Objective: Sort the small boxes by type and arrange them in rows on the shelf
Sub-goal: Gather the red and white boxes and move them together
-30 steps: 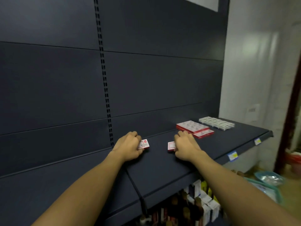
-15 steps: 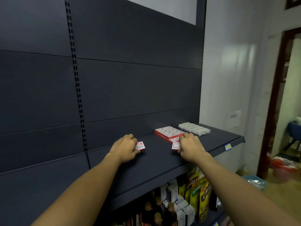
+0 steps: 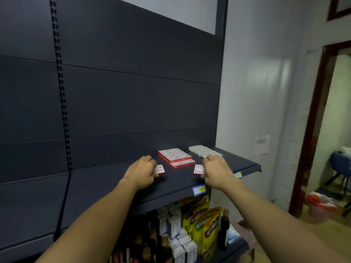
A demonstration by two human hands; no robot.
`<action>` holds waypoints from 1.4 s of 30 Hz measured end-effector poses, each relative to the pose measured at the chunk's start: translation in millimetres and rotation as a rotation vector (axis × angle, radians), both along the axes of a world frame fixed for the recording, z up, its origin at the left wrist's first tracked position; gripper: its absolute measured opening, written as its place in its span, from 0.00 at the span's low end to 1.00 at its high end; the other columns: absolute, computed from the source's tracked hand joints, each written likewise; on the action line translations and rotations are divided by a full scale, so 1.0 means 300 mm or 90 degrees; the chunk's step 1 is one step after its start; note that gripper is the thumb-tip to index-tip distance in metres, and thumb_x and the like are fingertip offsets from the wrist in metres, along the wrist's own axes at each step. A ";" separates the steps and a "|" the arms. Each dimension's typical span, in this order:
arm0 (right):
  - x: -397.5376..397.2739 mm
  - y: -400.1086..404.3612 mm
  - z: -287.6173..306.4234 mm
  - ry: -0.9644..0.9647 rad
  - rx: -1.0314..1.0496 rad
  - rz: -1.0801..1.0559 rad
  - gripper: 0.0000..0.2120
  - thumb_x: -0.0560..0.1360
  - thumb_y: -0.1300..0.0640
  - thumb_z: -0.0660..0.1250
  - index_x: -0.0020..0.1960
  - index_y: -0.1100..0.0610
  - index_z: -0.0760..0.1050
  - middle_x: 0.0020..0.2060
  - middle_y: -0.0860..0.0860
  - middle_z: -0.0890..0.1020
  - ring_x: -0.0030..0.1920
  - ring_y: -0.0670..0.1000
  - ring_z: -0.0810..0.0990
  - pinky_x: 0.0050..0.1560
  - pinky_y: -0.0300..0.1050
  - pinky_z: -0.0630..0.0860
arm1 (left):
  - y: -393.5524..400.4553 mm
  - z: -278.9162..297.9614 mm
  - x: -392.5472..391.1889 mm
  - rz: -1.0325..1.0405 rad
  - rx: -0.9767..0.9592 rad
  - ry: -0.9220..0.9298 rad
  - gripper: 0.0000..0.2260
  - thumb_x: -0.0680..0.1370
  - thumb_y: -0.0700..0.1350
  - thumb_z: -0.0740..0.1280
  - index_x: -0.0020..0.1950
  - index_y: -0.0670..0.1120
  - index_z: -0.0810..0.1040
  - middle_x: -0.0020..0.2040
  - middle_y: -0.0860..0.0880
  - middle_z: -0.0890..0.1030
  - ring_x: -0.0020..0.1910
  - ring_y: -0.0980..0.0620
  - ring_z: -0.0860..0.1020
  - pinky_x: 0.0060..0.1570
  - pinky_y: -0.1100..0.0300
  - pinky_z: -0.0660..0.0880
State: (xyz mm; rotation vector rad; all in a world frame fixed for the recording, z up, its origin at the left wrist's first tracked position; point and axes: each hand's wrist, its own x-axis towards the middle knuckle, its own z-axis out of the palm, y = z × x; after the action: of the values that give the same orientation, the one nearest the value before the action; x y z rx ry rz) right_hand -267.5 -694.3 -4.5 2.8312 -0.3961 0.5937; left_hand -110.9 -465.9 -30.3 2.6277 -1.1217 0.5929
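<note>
Both hands have carried their boxes rightward along the shelf. Left hand grips one red box; right hand another, now beside the red row. Placement looks imminent.

Single head-worn view, wide-angle. Looks forward and slightly down from standing height, facing a dark shelf and its back panel close ahead. Both forearms enter from the bottom edge toward the shelf. Wall and doorway at far right. Lower shelf stock visible beneath, near.
</note>
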 end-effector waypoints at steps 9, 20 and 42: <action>-0.028 -0.137 -0.036 0.014 0.009 0.013 0.24 0.75 0.48 0.69 0.67 0.56 0.70 0.65 0.55 0.73 0.65 0.55 0.71 0.65 0.50 0.68 | -0.168 -0.034 -0.069 -0.005 -0.005 -0.008 0.18 0.78 0.52 0.68 0.66 0.47 0.74 0.61 0.50 0.74 0.61 0.49 0.72 0.59 0.54 0.73; 0.065 -0.285 -0.072 0.003 0.047 0.037 0.23 0.76 0.49 0.69 0.68 0.57 0.70 0.65 0.54 0.73 0.65 0.55 0.70 0.65 0.50 0.67 | -0.310 -0.036 0.037 0.030 -0.008 -0.006 0.20 0.78 0.54 0.68 0.67 0.47 0.74 0.62 0.50 0.74 0.62 0.49 0.72 0.60 0.54 0.73; 0.573 -0.553 -0.059 0.003 0.063 0.143 0.22 0.76 0.51 0.69 0.68 0.57 0.71 0.63 0.54 0.73 0.65 0.55 0.69 0.67 0.48 0.66 | -0.592 0.006 0.441 0.069 -0.008 -0.011 0.20 0.77 0.55 0.67 0.66 0.48 0.74 0.60 0.53 0.74 0.60 0.52 0.73 0.58 0.56 0.74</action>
State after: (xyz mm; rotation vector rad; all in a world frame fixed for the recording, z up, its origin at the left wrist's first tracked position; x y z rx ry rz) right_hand -95.5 -860.3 -22.2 2.9946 -0.1077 0.6245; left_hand 21.3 -643.4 -28.6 2.6906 -0.9807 0.6437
